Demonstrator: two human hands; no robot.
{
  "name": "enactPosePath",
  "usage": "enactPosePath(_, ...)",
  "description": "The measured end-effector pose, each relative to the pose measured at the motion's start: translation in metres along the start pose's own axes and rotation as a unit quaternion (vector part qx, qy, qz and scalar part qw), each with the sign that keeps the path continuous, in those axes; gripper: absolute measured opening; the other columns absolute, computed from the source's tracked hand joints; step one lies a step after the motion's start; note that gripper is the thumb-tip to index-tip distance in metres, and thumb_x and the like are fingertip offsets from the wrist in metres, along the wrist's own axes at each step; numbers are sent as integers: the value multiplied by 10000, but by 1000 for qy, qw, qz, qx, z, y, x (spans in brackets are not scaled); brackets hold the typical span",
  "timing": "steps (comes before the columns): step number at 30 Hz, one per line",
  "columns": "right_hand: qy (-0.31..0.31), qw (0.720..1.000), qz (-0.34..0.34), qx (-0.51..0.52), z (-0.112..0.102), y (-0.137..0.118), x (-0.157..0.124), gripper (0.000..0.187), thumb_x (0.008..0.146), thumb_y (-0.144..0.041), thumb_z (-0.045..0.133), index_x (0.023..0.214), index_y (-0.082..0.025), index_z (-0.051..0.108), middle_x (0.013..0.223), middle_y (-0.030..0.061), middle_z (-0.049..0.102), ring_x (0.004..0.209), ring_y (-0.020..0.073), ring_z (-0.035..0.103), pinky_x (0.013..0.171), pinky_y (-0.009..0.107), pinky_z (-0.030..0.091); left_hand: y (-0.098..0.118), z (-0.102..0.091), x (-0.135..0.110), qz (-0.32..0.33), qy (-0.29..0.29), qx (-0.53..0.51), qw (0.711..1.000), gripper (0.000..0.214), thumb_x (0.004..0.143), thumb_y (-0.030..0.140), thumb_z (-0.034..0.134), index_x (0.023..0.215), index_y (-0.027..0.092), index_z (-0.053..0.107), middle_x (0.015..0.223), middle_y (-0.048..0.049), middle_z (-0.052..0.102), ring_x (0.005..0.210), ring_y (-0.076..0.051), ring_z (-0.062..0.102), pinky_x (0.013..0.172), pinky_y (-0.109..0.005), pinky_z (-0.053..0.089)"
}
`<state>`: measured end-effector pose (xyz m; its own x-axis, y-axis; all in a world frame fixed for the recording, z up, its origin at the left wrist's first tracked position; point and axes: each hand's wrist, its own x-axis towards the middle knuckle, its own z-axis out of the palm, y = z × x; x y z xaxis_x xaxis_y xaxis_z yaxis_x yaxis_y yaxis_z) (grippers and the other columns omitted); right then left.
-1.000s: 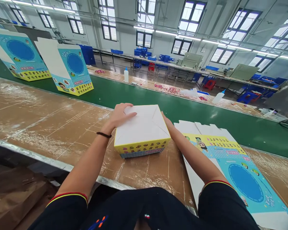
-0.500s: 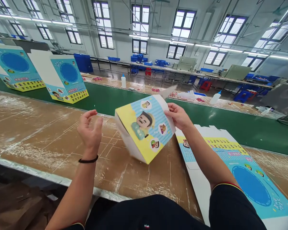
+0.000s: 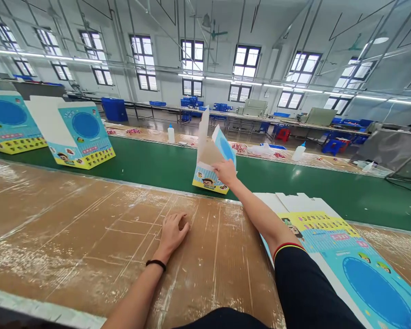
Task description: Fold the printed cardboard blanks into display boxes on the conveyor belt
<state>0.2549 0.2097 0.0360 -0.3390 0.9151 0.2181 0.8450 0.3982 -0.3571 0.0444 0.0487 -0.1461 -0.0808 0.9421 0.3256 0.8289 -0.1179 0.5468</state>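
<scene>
— Two hands on my feed, one box. Log it, biggest first?
— Noted. My reference is the green belt (image 3: 157,164), which runs across the view. On its near side lies the brown taped table (image 3: 71,228). The flat printed blanks (image 3: 345,242) are stacked on the table to the right, just short of the belt. Two made-up boxes (image 3: 78,132) stand on the belt, well to the left.
— And the box in hand?
— Upright at the belt's near edge is the folded carton (image 3: 205,180), top flaps up and open. I cannot tell whether its base touches the belt. The right hand (image 3: 226,172) is closed on its near-right wall, pinching the board. The left hand (image 3: 173,230) lies palm down on the table, on the near side of the belt, fingers loosely curled, holding nothing.
— Handling?
— My judgement: thin printed card and empty, so very light, and stiff only along its creases. The glossy face may slip, and the panels would dent under a hard squeeze. I'd take it by a folded corner or across two opposite walls low down. A loose flap would just bend.
</scene>
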Motion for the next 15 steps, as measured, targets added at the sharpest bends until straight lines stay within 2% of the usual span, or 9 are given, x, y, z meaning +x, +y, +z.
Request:
enactPosePath(2, -17, 1000, 1, -17, 13, 0, 4, 468, 938, -195, 416, 1329, -215, 673, 1293, 111, 628, 1310, 226, 526, 1229, 461, 364, 0, -2, 0, -4, -5, -4, 1000, 369, 824, 329, 550, 1116, 179, 721, 1075, -114, 734, 1051, -294, 670, 1006, -485, 496)
enactPosePath(4, -14, 1000, 1, -22, 21, 2, 7, 566, 944, -205, 374, 1487, -221, 533, 1418, 117, 543, 1344, 221, 490, 1232, 437, 384, 3, -3, -2, -6, -5, -7, 1000, 360, 817, 304, 556, 1111, 174, 717, 1039, -111, 734, 1037, -286, 672, 1009, -478, 495)
enactPosePath(6, 3, 1000, 3, -22, 21, 4, 9, 648, 955, -241, 344, 1602, -213, 353, 1556, 114, 391, 1407, 219, 422, 1242, 406, 394, 6, -4, -3, -8, -8, -9, 1000, 350, 821, 281, 558, 1115, 171, 713, 1029, -112, 731, 1043, -281, 669, 1018, -472, 489)
enactPosePath(8, 45, 999, 23, -16, 16, 7, 10, 665, 964, -298, 349, 1618, -185, 304, 1605, 119, 293, 1455, 233, 351, 1255, 401, 382, 9, -4, -3, -13, -16, -12, 1000, 348, 827, 272, 563, 1124, 166, 711, 1038, -116, 730, 1056, -287, 666, 1022, -474, 485)
enactPosePath(11, 139, 984, 107, 13, 5, 9, 15, 685, 939, -396, 480, 1574, -173, 352, 1603, 130, 261, 1479, 275, 298, 1289, 466, 321, 11, -5, -4, -15, -21, -18, 1000, 348, 824, 269, 575, 1128, 168, 711, 1044, -114, 730, 1059, -295, 666, 1016, -485, 489)
enactPosePath(12, 152, 978, 141, 34, 2, 10, 18, 729, 912, -419, 547, 1571, -185, 345, 1607, 132, 243, 1480, 291, 300, 1294, 496, 303, 11, -5, -4, -14, -20, -19, 1000, 347, 822, 265, 575, 1126, 170, 712, 1042, -112, 729, 1057, -295, 666, 1013, -486, 492)
enactPosePath(15, 110, 961, 222, 122, -1, 16, 31, 889, 825, -446, 685, 1580, -192, 289, 1583, 188, 249, 1433, 341, 389, 1263, 572, 315, 10, -4, -4, -16, -20, -22, 999, 354, 821, 251, 567, 1131, 164, 714, 1047, -114, 726, 1057, -295, 663, 1006, -486, 494)
